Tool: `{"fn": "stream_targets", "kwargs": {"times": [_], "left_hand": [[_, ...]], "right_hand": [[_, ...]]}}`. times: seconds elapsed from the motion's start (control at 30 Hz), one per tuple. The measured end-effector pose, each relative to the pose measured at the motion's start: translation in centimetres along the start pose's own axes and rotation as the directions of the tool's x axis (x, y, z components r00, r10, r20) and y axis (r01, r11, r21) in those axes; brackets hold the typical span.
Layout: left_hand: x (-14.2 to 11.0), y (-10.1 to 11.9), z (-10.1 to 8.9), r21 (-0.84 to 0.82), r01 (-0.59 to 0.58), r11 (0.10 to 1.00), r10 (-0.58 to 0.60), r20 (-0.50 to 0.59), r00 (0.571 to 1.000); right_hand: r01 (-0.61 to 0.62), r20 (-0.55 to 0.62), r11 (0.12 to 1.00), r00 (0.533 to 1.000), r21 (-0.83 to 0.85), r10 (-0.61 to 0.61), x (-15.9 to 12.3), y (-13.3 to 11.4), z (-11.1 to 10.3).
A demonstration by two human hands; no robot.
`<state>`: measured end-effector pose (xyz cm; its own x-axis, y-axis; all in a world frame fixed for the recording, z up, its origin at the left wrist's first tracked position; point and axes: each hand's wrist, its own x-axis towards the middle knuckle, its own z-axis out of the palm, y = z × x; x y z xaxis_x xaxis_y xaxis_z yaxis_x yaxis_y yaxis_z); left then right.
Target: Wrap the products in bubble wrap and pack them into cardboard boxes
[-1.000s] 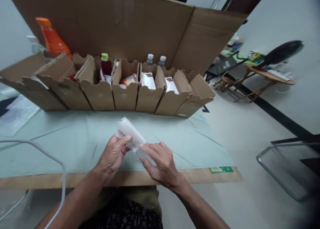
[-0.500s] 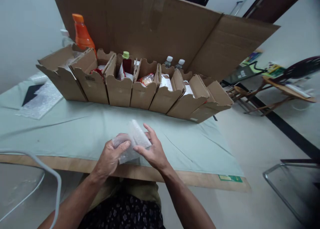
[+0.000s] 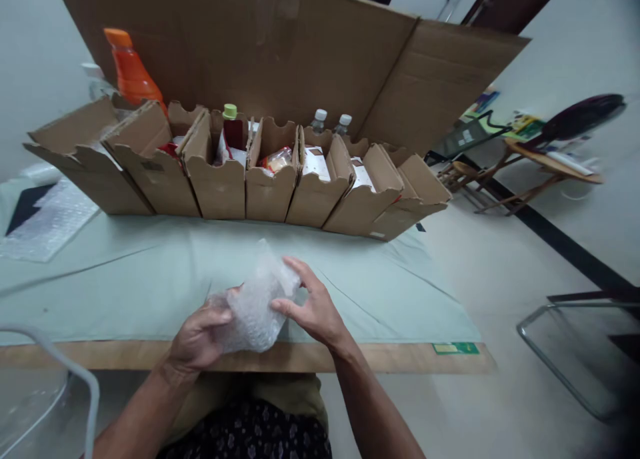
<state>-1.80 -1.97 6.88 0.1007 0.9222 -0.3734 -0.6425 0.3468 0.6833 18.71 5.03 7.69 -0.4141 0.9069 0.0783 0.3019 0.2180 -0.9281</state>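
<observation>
Both hands hold a clear bubble wrap bag (image 3: 257, 305) above the front edge of the table. My left hand (image 3: 203, 332) grips its left side, thumb on top and the other fingers mostly hidden behind the plastic. On the right side, my right hand (image 3: 313, 305) pinches the wrap between its thumb and fingers. The bag looks crumpled, and I cannot make out anything inside it.
Several open cardboard bins (image 3: 273, 195) stand in a row at the back, holding packets and boxes. Behind them are an orange bottle (image 3: 135, 72) and a tall cardboard panel (image 3: 240, 52). More bubble wrap (image 3: 55, 219) lies at left. A grey tube (image 3: 75, 369) curves at lower left.
The bubble wrap has been spread wider and shows a larger face. My left hand has shifted left and down with it. The whole view has turned slightly.
</observation>
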Motion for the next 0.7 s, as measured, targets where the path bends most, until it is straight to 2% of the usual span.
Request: {"fn": "stream_targets", "kwargs": {"times": [0.07,0.13,0.23,0.3,0.33,0.37,0.4,0.47,0.53,0.6,0.63,0.7], "left_hand": [[-0.1,0.2,0.0,0.052,0.015,0.999,-0.017,0.043,0.999],[-0.1,0.7,-0.3,0.085,-0.005,0.996,0.002,0.028,1.000],[0.4,2.0,-1.1,0.182,-0.062,0.981,0.079,-0.087,0.993],[1.3,3.2,-1.9,0.402,-0.087,0.912,0.162,-0.158,0.974],[1.9,3.7,-2.3,0.547,-0.100,0.831,0.227,-0.170,0.959],[2.6,4.1,-2.9,0.692,-0.113,0.713,0.302,-0.158,0.940],[3.3,4.4,-3.4,0.818,-0.114,0.563,0.369,-0.125,0.921],[4.3,4.6,-4.7,0.972,-0.047,0.231,0.461,-0.067,0.885],[4.6,4.5,-5.8,0.997,0.053,-0.059,0.519,-0.015,0.855],[4.4,4.2,-6.4,0.960,0.094,-0.264,0.581,0.080,0.810],[4.3,3.9,-6.3,0.938,0.065,-0.340,0.598,0.162,0.785],[4.3,2.7,-5.5,0.886,-0.083,-0.456,0.569,0.362,0.739]], "right_hand": [[0.032,-0.018,0.999,0.999,0.033,-0.031,0.4,0.2,-0.3],[0.029,-0.090,0.989,0.996,0.143,-0.016,0.4,0.8,-0.6],[-0.005,-0.316,0.968,0.945,0.251,0.087,0.0,2.0,-1.3],[-0.053,-0.405,0.980,0.906,0.191,0.127,-0.2,2.9,-1.9],[-0.084,-0.407,0.991,0.906,0.104,0.120,-0.3,3.4,-2.2],[-0.114,-0.390,0.993,0.916,-0.020,0.097,-0.4,4.0,-2.5],[-0.136,-0.368,0.976,0.927,-0.170,0.065,-0.5,4.5,-2.8],[-0.155,-0.351,0.881,0.936,-0.447,-0.014,-0.5,5.3,-3.8],[-0.145,-0.382,0.781,0.915,-0.607,-0.127,-0.4,5.1,-6.0],[-0.097,-0.423,0.730,0.863,-0.676,-0.277,0.4,3.4,-9.6],[-0.055,-0.421,0.700,0.832,-0.712,-0.362,1.2,2.1,-11.8],[0.001,-0.386,0.626,0.787,-0.779,-0.481,3.9,-1.1,-16.4]]}}
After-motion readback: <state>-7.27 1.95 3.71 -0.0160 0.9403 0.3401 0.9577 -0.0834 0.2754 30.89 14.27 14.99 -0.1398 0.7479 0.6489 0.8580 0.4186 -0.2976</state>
